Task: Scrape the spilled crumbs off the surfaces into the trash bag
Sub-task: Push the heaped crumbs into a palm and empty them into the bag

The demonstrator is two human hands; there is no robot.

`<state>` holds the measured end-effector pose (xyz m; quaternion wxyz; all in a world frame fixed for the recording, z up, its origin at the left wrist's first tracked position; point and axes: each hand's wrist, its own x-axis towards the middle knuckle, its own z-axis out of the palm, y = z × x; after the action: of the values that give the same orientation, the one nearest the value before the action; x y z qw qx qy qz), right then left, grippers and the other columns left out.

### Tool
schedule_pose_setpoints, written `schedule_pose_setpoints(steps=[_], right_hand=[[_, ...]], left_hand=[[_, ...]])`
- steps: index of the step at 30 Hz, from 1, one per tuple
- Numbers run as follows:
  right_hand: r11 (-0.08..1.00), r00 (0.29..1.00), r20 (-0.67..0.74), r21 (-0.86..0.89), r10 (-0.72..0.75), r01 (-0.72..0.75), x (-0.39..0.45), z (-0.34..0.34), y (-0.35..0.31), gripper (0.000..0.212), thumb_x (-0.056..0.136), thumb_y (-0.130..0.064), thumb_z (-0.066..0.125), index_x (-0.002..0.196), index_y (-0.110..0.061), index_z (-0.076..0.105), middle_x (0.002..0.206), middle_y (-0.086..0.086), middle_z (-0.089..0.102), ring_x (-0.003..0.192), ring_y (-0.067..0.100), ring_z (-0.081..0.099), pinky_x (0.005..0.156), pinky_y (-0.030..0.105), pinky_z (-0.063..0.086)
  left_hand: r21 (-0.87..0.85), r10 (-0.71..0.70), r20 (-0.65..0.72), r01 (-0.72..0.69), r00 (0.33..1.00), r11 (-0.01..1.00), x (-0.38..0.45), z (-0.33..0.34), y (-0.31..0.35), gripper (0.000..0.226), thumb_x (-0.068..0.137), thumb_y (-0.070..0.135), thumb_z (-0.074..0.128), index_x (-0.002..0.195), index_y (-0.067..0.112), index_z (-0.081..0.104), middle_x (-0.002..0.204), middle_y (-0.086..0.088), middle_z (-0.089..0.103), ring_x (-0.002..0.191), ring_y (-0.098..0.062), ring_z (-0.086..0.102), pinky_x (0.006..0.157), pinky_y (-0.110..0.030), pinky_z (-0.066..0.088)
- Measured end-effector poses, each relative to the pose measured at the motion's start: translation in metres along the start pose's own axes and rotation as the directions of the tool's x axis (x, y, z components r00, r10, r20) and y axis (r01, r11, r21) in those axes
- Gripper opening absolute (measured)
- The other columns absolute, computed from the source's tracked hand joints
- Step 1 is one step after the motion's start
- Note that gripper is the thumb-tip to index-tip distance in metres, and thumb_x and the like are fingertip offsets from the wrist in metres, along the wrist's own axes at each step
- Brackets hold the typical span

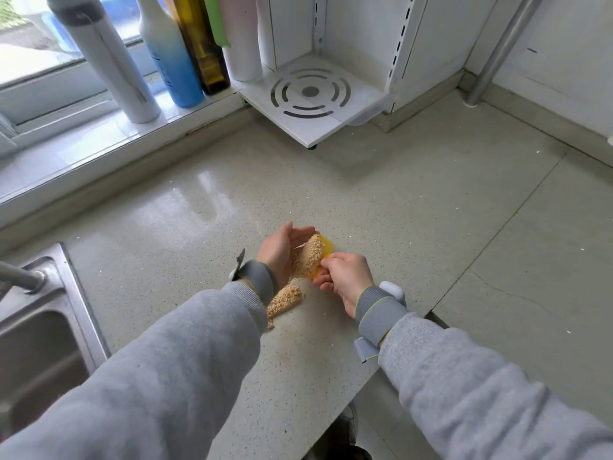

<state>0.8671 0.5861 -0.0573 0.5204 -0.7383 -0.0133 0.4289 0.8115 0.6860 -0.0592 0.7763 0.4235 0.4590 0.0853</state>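
Note:
Tan crumbs (306,260) lie in a heap on the speckled countertop (199,244), pressed between my two hands. A second streak of crumbs (284,302) trails toward me beside my left wrist. My right hand (345,277) pinches a yellow plastic scraper (325,248), whose blade stands against the right side of the heap. My left hand (282,250) stands on its edge, fingers straight, palm cupped against the left side of the heap. No trash bag is in view.
A steel sink (43,343) sits at the left edge. Bottles (172,61) stand on the window sill at the back. A white rack base (311,94) rests in the far corner. The counter's front edge (358,393) drops off at the lower right, with tiled floor beyond.

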Motion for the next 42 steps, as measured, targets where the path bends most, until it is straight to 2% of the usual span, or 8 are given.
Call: schedule_pose_setpoints(steps=[3,6,14,20,25,31,36,42], right_hand=[[1.000,1.000,-0.008,-0.010,-0.019,0.019,-0.003,0.001,-0.006,0.030,0.091,0.000,0.046,0.064,-0.010,0.054,0.051,0.005,0.051,0.037,0.009,0.053,0.033,0.015,0.038],[0.999,0.999,-0.015,-0.020,-0.034,0.034,-0.005,0.003,-0.006,0.029,0.091,0.000,0.047,0.065,-0.010,0.055,0.051,0.006,0.053,0.040,0.012,0.054,0.033,0.016,0.039],[0.998,0.998,-0.029,-0.052,-0.048,0.046,-0.009,0.011,-0.001,0.031,0.088,0.002,0.049,0.060,-0.010,0.054,0.049,0.006,0.051,0.033,0.008,0.054,0.032,0.016,0.038],[0.996,0.998,-0.004,-0.057,-0.063,0.063,-0.016,0.023,-0.001,0.033,0.090,0.002,0.048,0.059,-0.010,0.053,0.048,0.005,0.049,0.033,0.007,0.053,0.032,0.015,0.037],[0.995,0.996,0.036,-0.063,-0.078,0.080,-0.018,0.031,-0.010,0.032,0.091,0.001,0.048,0.061,-0.010,0.052,0.044,0.003,0.050,0.032,0.006,0.051,0.031,0.014,0.037],[0.986,0.973,0.219,-0.128,-0.075,0.105,-0.023,0.041,-0.027,0.030,0.091,0.002,0.046,0.064,-0.008,0.051,0.049,0.006,0.049,0.030,0.004,0.050,0.032,0.014,0.038],[0.969,0.942,0.325,-0.194,-0.087,0.156,-0.026,0.053,-0.031,0.031,0.091,0.002,0.046,0.062,-0.009,0.052,0.049,0.008,0.052,0.031,0.007,0.052,0.033,0.015,0.040],[0.928,0.876,0.469,-0.269,-0.109,0.259,-0.041,0.068,-0.027,0.029,0.086,0.003,0.047,0.058,-0.007,0.052,0.051,0.011,0.053,0.039,0.015,0.056,0.038,0.020,0.042]], left_hand=[[-0.101,-0.068,0.017,0.069,0.998,0.992,-0.002,-0.004,0.007,0.056,0.103,0.031,0.019,0.121,-0.001,0.061,0.115,-0.012,0.064,0.095,-0.023,0.059,0.081,-0.031,0.047],[-0.163,-0.124,0.053,0.131,0.991,0.978,-0.001,-0.012,0.006,0.056,0.102,0.030,0.018,0.109,-0.001,0.064,0.105,-0.013,0.066,0.084,-0.021,0.059,0.076,-0.030,0.047],[-0.216,-0.190,0.085,0.204,0.978,0.955,-0.005,-0.025,0.001,0.052,0.102,0.028,0.021,0.093,0.003,0.066,0.065,-0.005,0.073,0.048,-0.013,0.066,0.045,-0.015,0.050],[-0.278,-0.185,0.011,0.181,0.983,0.943,-0.011,-0.034,-0.004,0.048,0.102,0.029,0.025,0.091,0.006,0.066,0.067,-0.004,0.072,0.064,-0.017,0.058,0.053,-0.020,0.047],[-0.414,-0.149,-0.042,0.119,0.988,0.903,-0.025,-0.036,0.001,0.049,0.102,0.027,0.025,0.094,0.001,0.065,0.084,-0.009,0.069,0.070,-0.019,0.059,0.060,-0.027,0.049],[-0.621,-0.108,-0.180,-0.028,0.978,0.783,-0.045,-0.037,0.003,0.048,0.102,0.026,0.024,0.088,0.002,0.063,0.088,-0.012,0.062,0.072,-0.022,0.055,0.064,-0.030,0.046],[-0.763,-0.101,-0.333,-0.204,0.938,0.614,-0.060,-0.036,0.000,0.052,0.101,0.028,0.022,0.089,0.004,0.066,0.095,-0.017,0.064,0.081,-0.029,0.058,0.072,-0.035,0.049],[-0.794,-0.113,-0.463,-0.355,0.879,0.493,-0.091,-0.042,-0.002,0.051,0.100,0.027,0.020,0.088,0.010,0.067,0.085,-0.013,0.063,0.071,-0.026,0.055,0.054,-0.025,0.047]])
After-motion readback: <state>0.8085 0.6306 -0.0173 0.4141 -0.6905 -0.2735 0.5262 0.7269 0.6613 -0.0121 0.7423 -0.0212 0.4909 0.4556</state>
